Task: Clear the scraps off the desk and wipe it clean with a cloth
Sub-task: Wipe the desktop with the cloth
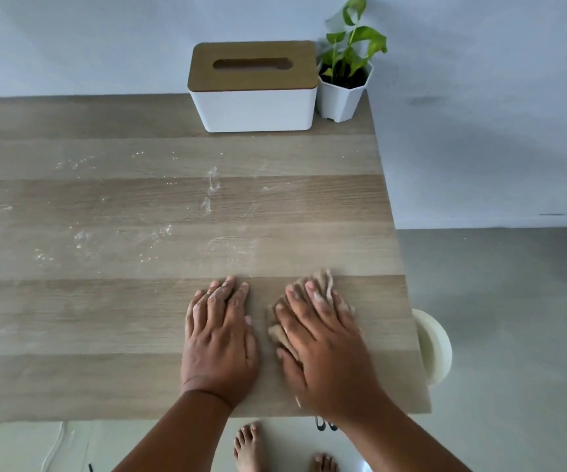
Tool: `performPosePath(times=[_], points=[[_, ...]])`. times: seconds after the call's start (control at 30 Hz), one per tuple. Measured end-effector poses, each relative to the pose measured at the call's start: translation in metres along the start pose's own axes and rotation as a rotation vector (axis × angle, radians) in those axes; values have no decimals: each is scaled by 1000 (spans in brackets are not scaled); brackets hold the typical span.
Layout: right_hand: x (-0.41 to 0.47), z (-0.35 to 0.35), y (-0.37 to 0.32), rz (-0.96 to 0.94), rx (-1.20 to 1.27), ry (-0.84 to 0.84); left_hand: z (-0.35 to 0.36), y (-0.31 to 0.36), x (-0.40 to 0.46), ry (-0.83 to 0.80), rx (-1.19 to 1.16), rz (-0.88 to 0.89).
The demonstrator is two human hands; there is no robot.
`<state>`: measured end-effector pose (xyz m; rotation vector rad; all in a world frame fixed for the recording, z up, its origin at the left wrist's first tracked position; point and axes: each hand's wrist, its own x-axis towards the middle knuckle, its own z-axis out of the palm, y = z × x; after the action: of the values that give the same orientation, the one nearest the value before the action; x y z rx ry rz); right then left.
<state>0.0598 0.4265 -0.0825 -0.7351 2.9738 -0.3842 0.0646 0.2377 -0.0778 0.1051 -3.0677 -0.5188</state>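
The wooden desk (104,318) carries white powdery smears and crumbs (159,233) across its middle and left. A beige cloth (324,282) lies near the desk's right front, mostly hidden under my right hand (323,338), which presses flat on it with straight fingers. Beside it, my left hand (219,338) rests flat on the bare desk, fingers together, holding nothing. A streak of white residue (212,189) runs farther back, ahead of both hands.
A white tissue box with a wooden lid (253,86) and a small potted plant (343,83) stand at the back right corner by the wall. A white round bin (433,345) sits on the floor past the desk's right edge. Bare feet (248,444) show below.
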Motion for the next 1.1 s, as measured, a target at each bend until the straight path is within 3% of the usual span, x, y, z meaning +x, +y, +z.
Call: performPosePath(times=[0.07,0.17,0.4,0.5,0.6,0.7,0.8,0.93,1.1], points=[[-30,-5,26,15,22,-12,0,1,1,8,-7,3],[-33,-20,62,196,36,5,-1,1,0,22,-16,6],[120,-26,69,512,-6,57,-4,5,2,27,-24,-2],[180,-22,47,425,3,30,-5,4,2,9,-6,-2],[206,-18,20,169,53,-31,-7,5,0,-11,4,-10],[188,-17,14,-72,45,-107,-8,6,1,-5,-3,-11],[145,-21,44,-156,52,-129,-6,5,1,2,4,-6],[131,-36,96,68,2,-32,-4,4,3,22,-10,11],[217,-34,85,470,-9,34,-1,3,2,31,-1,14]])
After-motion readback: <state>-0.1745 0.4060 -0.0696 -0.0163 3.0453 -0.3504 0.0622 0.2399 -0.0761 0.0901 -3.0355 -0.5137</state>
